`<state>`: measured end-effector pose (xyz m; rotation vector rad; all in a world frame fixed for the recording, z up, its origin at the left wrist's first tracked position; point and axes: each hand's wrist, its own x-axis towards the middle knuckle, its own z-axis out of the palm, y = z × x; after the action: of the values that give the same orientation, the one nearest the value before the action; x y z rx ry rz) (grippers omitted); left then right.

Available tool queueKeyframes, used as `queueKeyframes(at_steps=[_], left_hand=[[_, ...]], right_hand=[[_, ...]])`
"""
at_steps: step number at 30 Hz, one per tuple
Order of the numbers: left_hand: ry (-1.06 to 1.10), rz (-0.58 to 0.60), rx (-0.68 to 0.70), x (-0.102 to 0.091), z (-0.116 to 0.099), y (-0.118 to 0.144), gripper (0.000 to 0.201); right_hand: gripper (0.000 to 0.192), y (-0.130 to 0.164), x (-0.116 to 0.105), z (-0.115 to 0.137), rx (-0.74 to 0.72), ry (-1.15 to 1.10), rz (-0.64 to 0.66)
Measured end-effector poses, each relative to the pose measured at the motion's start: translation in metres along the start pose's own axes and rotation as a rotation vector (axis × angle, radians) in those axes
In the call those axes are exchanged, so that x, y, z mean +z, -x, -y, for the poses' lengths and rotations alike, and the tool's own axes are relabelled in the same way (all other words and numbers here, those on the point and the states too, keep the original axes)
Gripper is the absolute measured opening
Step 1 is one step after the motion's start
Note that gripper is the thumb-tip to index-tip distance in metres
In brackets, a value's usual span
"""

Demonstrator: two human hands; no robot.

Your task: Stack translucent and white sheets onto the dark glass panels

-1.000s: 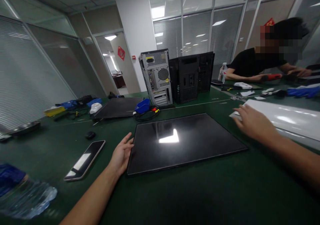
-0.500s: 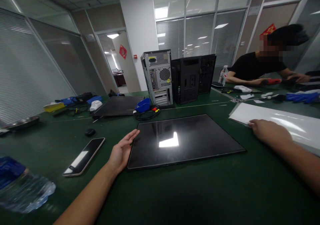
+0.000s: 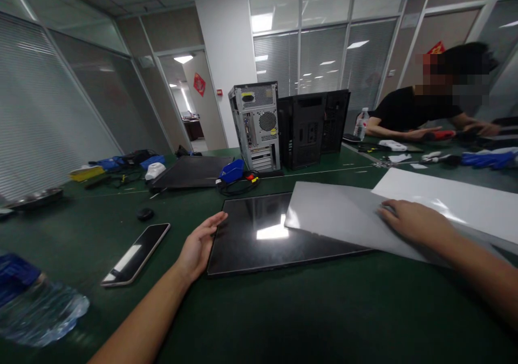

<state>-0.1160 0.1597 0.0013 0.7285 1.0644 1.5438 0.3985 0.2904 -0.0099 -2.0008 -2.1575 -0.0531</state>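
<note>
- The left hand point(image 3: 197, 249) lies flat and loose on the green desk point(image 3: 283, 310), fingers point(image 3: 214, 222) stretched along the left edge of the dark glossy panel point(image 3: 251, 240), touching it without gripping.
- The right hand point(image 3: 408, 221) presses palm-down on a grey sheet point(image 3: 335, 215); its fingers are spread flat, not clenched around anything.
- The grey sheet lies under the right fingers and overlaps the panel's right part.
- A white sheet point(image 3: 453, 202) lies just beyond the right hand.
- A phone point(image 3: 135, 254) lies left of the left hand; a water bottle point(image 3: 36, 310) sits at the near-left corner.
- 2 computer towers point(image 3: 283, 126) stand behind the panel; another person point(image 3: 408, 113) works at far right.
</note>
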Motion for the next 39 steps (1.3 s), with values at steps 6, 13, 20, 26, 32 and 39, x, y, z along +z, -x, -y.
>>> queueKeyframes(at_steps=[6, 13, 20, 26, 32, 39], left_hand=[[-0.031, -0.027, 0.067, -0.004, 0.008, -0.004, 0.049], [-0.076, -0.017, 0.074, -0.003, 0.007, -0.002, 0.049], [-0.084, -0.012, 0.083, -0.003, 0.007, -0.002, 0.048], [-0.096, -0.033, 0.072, -0.001, 0.006, -0.002, 0.049], [-0.104, -0.037, 0.073, 0.0, 0.005, -0.001, 0.049], [-0.304, -0.037, 0.106, 0.0, 0.004, 0.001, 0.061]], right_hand=[[0.064, 0.003, 0.004, 0.011, -0.114, -0.08, 0.05], [0.066, 0.004, 0.001, 0.019, -0.201, -0.109, -0.061], [0.064, 0.009, 0.005, 0.022, -0.369, -0.267, 0.061], [0.063, 0.007, 0.001, 0.022, -0.304, -0.134, 0.004], [0.062, 0.015, 0.001, 0.035, -0.472, -0.187, 0.087], [0.069, 0.019, 0.0, 0.04, -0.561, -0.23, 0.13]])
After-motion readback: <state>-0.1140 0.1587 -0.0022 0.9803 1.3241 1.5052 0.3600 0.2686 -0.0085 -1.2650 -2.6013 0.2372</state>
